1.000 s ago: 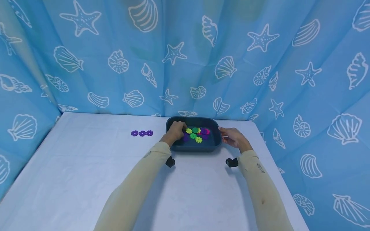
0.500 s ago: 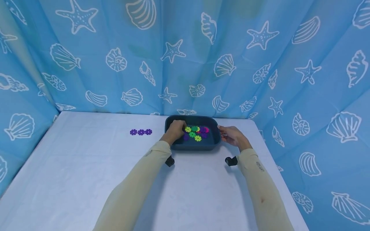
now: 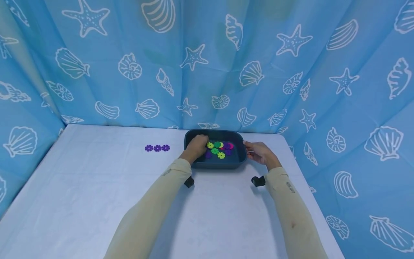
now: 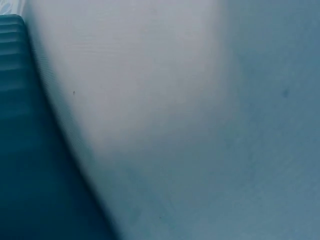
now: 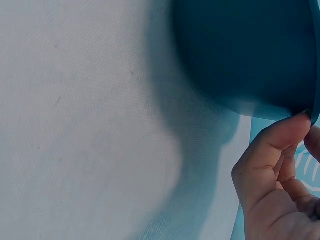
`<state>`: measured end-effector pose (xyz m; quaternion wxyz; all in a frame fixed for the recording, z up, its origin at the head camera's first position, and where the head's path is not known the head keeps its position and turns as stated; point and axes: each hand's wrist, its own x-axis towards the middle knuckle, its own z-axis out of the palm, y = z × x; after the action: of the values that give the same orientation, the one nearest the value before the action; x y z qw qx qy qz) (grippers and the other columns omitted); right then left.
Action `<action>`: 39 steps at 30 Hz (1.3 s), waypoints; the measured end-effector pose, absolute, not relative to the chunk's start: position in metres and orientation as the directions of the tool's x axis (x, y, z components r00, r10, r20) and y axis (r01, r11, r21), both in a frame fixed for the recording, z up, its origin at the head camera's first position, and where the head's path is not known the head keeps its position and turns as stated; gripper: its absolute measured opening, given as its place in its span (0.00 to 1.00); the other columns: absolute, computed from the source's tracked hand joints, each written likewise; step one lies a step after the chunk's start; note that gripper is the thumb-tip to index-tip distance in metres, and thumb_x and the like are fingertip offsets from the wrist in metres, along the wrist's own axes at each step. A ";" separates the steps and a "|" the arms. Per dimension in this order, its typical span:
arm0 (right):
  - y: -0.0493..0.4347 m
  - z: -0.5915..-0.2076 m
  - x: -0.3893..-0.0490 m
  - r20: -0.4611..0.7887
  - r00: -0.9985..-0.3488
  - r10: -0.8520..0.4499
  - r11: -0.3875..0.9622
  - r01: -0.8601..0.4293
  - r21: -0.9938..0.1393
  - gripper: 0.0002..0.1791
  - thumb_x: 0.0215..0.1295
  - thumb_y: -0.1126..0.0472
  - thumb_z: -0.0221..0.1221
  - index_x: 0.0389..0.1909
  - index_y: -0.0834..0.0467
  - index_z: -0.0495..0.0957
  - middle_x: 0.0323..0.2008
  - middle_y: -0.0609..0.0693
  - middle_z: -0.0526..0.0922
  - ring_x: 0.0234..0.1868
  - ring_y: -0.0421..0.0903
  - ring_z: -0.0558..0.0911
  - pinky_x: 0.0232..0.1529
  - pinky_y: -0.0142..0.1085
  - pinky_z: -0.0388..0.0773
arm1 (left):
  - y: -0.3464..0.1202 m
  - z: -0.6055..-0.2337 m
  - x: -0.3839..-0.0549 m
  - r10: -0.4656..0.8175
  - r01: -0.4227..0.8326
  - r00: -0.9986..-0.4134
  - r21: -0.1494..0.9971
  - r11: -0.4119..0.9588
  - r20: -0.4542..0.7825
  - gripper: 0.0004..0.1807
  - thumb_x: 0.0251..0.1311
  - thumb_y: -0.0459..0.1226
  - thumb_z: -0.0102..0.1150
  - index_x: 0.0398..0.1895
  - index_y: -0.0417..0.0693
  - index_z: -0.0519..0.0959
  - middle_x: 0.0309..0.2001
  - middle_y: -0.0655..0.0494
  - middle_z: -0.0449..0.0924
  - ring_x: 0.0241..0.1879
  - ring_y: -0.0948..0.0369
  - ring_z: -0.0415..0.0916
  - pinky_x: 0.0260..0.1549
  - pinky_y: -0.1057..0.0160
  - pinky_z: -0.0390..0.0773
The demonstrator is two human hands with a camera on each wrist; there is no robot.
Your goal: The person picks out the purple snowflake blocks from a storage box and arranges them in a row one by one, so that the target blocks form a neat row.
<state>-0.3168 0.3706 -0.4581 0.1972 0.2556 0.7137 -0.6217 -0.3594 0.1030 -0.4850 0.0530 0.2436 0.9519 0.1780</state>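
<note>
On the left of the surface (image 3: 97, 198) lies a row of three purple discs (image 3: 157, 148). My left hand (image 3: 196, 146) reaches into the left end of the tray (image 3: 215, 166); its fingertips are hidden, so I cannot tell how far they open or whether they hold anything. Just right of it, inside the tray, are yellow discs (image 3: 221, 155), green discs (image 3: 215, 151), loose purple discs (image 3: 208, 154) and a partly covered pink piece (image 3: 231, 146). At the right end, my right hand (image 3: 260, 151) pinches the rim between thumb and finger. Over the last second almost nothing has changed: the row is still three, so I judge the work is held up at the tray.
</note>
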 end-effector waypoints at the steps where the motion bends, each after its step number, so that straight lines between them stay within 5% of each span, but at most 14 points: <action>1: 0.369 -0.458 -0.317 -0.598 -0.793 0.117 0.099 0.609 -0.787 0.28 0.72 0.49 0.55 0.63 0.62 0.66 0.48 0.54 0.71 0.38 0.44 0.75 0.38 0.28 0.80 | 0.101 -0.485 -0.359 0.485 0.450 -0.875 0.356 0.819 -0.009 0.11 0.63 0.32 0.62 0.47 0.40 0.79 0.45 0.48 0.80 0.46 0.56 0.76 0.51 0.59 0.77; 12: 0.354 -0.455 -0.318 -0.593 -0.799 0.105 0.120 0.602 -0.790 0.25 0.73 0.49 0.54 0.61 0.62 0.67 0.47 0.55 0.71 0.39 0.44 0.74 0.37 0.29 0.80 | 0.083 -0.474 -0.359 0.443 0.394 -0.896 0.485 0.780 0.015 0.21 0.56 0.33 0.69 0.53 0.37 0.78 0.49 0.45 0.79 0.50 0.55 0.77 0.52 0.59 0.78; 28: 0.361 -0.454 -0.317 -0.596 -0.799 0.085 0.126 0.602 -0.789 0.31 0.73 0.49 0.52 0.68 0.64 0.59 0.53 0.56 0.68 0.45 0.47 0.73 0.42 0.30 0.79 | 0.029 -0.438 -0.358 0.396 0.378 -0.912 0.597 0.707 0.109 0.22 0.58 0.31 0.66 0.56 0.37 0.77 0.51 0.45 0.79 0.49 0.54 0.75 0.54 0.56 0.77; 39: 0.366 -0.454 -0.314 -0.586 -0.807 0.074 0.138 0.590 -0.795 0.30 0.73 0.49 0.53 0.65 0.64 0.61 0.48 0.55 0.69 0.39 0.44 0.74 0.40 0.29 0.80 | -0.032 -0.429 -0.352 0.280 0.275 -0.955 0.649 0.710 0.098 0.23 0.58 0.31 0.67 0.57 0.39 0.76 0.50 0.46 0.79 0.50 0.53 0.77 0.53 0.56 0.78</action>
<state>-0.3136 0.3664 -0.4536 0.2099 0.2293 0.7246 -0.6151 -0.3524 -0.0321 -0.4294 0.0037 0.1500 0.9246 0.3502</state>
